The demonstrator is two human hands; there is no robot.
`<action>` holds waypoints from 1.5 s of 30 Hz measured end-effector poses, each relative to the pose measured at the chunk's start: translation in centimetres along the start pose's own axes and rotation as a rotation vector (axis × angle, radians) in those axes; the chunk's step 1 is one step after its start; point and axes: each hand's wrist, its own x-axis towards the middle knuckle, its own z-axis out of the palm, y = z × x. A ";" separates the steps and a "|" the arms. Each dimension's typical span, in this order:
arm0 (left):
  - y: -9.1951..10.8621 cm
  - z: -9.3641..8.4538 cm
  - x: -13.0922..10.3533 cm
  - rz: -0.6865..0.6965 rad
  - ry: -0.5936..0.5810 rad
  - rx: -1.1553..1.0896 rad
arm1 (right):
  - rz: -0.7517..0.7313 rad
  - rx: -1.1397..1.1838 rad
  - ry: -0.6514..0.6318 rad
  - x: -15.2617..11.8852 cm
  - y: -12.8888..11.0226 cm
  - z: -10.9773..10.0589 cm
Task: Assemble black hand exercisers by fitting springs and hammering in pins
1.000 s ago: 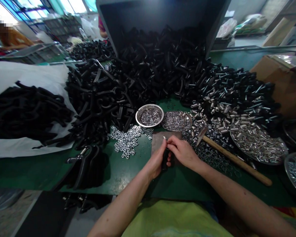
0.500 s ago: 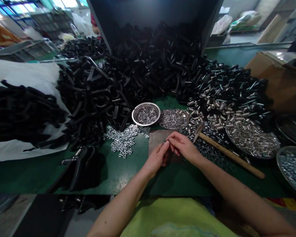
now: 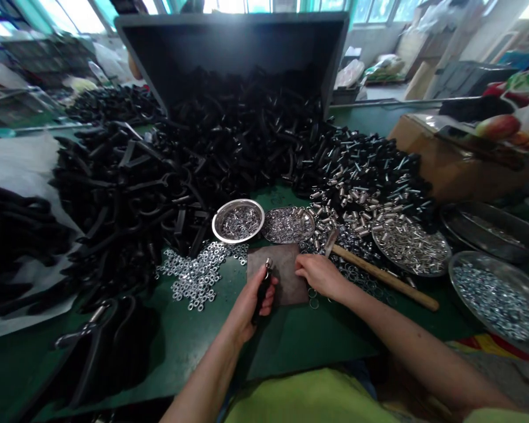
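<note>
My left hand (image 3: 247, 302) is closed around a black handle-like part (image 3: 261, 292) with a shiny metal piece at its upper end, tilted over a flat grey metal plate (image 3: 288, 289). Over the plate's right edge, my right hand (image 3: 324, 277) has its fingers pinched together; whatever they may hold is too small to make out. Thin metal rings (image 3: 314, 301) lie just below that hand. Beyond the plate stand a round steel bowl (image 3: 216, 230) of small metal bits and an oval tray (image 3: 267, 236) of small clips and rings. Loose hex nuts (image 3: 194, 273) spread to the left.
A wooden-handled hammer (image 3: 383, 276) lies at the right, near springs (image 3: 357, 205) and a dish of pins (image 3: 412, 249). Black parts (image 3: 229, 141) spill from a grey crate (image 3: 233, 47). A cardboard box (image 3: 414, 141) and a bowl of bluish fasteners (image 3: 458, 258) stand farther right.
My hands have separated: the left has drawn left and down with the black part, the right stays nearer the rings. The camera view has shifted, showing more at the right.
</note>
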 end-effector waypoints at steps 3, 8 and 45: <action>-0.2 0.7 0.2 -0.035 -0.006 -0.031 | 0.028 -0.022 0.159 1.4 0.4 -2.6; -0.3 1.2 0.2 -0.041 -0.038 -0.086 | 0.100 -0.161 0.463 1.9 4.5 -8.1; -0.2 1.5 -0.2 0.300 0.170 -0.442 | 0.009 0.188 0.200 -1.4 -6.7 -0.5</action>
